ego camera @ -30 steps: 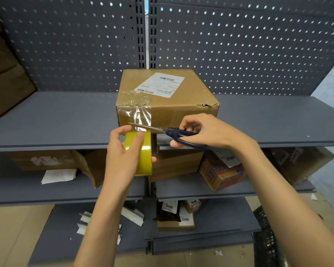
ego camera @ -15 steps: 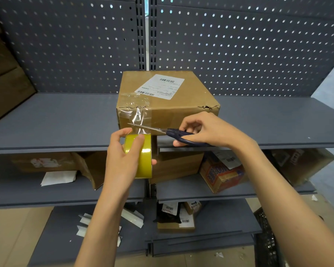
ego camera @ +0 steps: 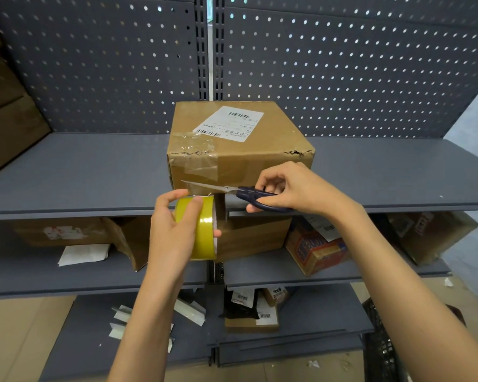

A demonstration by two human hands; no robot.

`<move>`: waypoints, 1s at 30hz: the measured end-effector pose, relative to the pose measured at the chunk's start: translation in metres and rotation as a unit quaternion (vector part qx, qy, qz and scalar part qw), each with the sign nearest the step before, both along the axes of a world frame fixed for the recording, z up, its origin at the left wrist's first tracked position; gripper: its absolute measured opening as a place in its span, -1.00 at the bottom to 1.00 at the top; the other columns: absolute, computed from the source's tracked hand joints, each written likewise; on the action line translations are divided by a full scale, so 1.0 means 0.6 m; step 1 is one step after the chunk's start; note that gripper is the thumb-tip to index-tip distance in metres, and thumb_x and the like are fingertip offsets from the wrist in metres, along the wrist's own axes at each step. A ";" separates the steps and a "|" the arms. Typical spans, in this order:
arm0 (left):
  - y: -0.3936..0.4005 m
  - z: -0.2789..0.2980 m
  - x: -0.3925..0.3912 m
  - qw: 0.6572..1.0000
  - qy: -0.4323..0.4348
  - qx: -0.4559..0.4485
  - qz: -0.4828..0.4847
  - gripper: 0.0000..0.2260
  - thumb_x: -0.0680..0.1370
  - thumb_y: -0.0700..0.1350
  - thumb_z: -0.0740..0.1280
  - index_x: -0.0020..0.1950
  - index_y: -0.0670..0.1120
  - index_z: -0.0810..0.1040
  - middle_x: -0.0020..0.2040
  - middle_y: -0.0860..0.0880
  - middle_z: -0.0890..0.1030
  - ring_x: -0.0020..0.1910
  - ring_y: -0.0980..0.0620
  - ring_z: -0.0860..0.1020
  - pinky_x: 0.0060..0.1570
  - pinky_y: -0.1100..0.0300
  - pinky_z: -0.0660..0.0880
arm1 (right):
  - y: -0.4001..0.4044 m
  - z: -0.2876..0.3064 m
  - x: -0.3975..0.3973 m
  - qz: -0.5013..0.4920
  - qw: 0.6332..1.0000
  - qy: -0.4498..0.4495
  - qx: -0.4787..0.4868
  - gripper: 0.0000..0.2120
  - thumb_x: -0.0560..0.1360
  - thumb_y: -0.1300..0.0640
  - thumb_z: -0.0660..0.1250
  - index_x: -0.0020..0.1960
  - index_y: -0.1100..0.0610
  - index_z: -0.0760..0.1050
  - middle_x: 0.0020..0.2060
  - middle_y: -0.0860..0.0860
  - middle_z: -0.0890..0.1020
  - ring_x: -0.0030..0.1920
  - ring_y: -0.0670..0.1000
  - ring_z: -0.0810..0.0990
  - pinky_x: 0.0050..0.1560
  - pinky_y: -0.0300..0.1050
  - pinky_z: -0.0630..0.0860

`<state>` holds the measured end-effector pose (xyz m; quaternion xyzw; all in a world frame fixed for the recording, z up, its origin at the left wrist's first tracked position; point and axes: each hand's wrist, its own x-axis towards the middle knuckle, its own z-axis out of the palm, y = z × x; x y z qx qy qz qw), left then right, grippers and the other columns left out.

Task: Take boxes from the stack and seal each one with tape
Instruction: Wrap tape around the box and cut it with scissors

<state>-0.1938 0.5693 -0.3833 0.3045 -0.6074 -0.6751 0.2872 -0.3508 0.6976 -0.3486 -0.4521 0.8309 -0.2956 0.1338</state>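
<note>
Two bare forearms rise from the lower edge of the head view, each ending in a bare hand: the left hand (ego camera: 174,230) and the right hand (ego camera: 295,188). No sleeve, cuff, watch, ring or glove shows on either arm as far as the frame reaches. Fingernails look short and unpainted, though the wide lens blurs them.

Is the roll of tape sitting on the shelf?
No, the left hand grips the yellow tape roll in the air, in front of the shelf edge.
</note>
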 end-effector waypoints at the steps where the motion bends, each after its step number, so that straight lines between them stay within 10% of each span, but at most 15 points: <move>1: 0.000 0.002 0.001 1.000 0.004 -0.003 0.004 -0.76 0.59 -0.14 0.29 0.25 -0.04 0.41 -0.17 0.03 0.49 -0.54 0.15 0.58 -0.57 0.32 0.47 | -0.001 0.001 0.003 0.000 1.000 0.000 -0.008 -0.70 0.27 -0.11 0.56 -0.17 0.09 0.64 -0.36 0.03 0.63 -0.43 -0.19 0.41 -0.37 -0.36 0.31; 12: 0.006 0.030 0.015 0.998 0.060 -0.023 0.001 -0.86 0.59 -0.13 0.27 0.11 0.07 0.43 -0.15 -0.01 0.57 -0.48 0.10 0.60 -0.52 0.25 0.52 | 0.005 0.019 0.018 -0.027 0.985 -0.012 -0.169 -0.75 0.27 -0.03 0.56 -0.20 0.10 0.61 -0.29 0.17 0.65 -0.33 0.05 0.54 -0.29 -0.19 0.37; 16: 0.010 0.017 0.007 0.999 0.042 -0.029 -0.006 -0.87 0.57 -0.09 0.30 0.06 0.13 0.45 0.00 -0.17 0.58 -0.16 -0.22 0.64 -0.36 0.07 0.55 | 0.025 0.019 -0.001 -0.151 0.953 0.016 -0.262 -0.73 0.30 -0.08 0.55 -0.19 0.09 0.59 -0.35 0.04 0.62 -0.36 -0.06 0.50 -0.29 -0.19 0.42; 21: 0.022 0.016 0.001 0.998 0.045 -0.024 -0.026 -0.86 0.58 -0.11 0.29 0.07 0.12 0.45 0.01 -0.17 0.58 -0.25 -0.15 0.65 -0.39 0.08 0.56 | 0.070 0.002 -0.050 -0.322 0.919 0.105 -0.200 -0.83 0.48 0.01 0.40 -0.04 0.10 0.54 -0.31 -0.16 0.53 -0.26 -0.21 0.51 -0.20 -0.33 0.43; 25: 0.031 0.019 -0.002 0.997 0.050 -0.024 -0.045 -0.77 0.59 -0.14 0.28 0.20 0.10 0.41 -0.06 -0.11 0.58 -0.44 -0.01 0.63 -0.51 0.21 0.52 | 0.098 -0.032 -0.080 -0.397 0.903 0.122 -0.109 -0.76 0.54 0.10 0.32 0.06 0.28 0.56 -0.15 0.12 0.62 -0.04 0.14 0.57 -0.02 0.02 0.48; 30: 0.035 0.021 -0.005 0.999 0.029 -0.011 -0.041 -0.75 0.58 -0.15 0.30 0.22 0.04 0.37 -0.16 -0.02 0.51 -0.52 0.08 0.59 -0.56 0.28 0.48 | 0.102 -0.069 -0.091 -0.429 0.893 0.139 -0.007 -0.75 0.56 0.11 0.31 0.06 0.31 0.55 -0.06 0.25 0.61 -0.05 0.24 0.54 -0.18 -0.10 0.29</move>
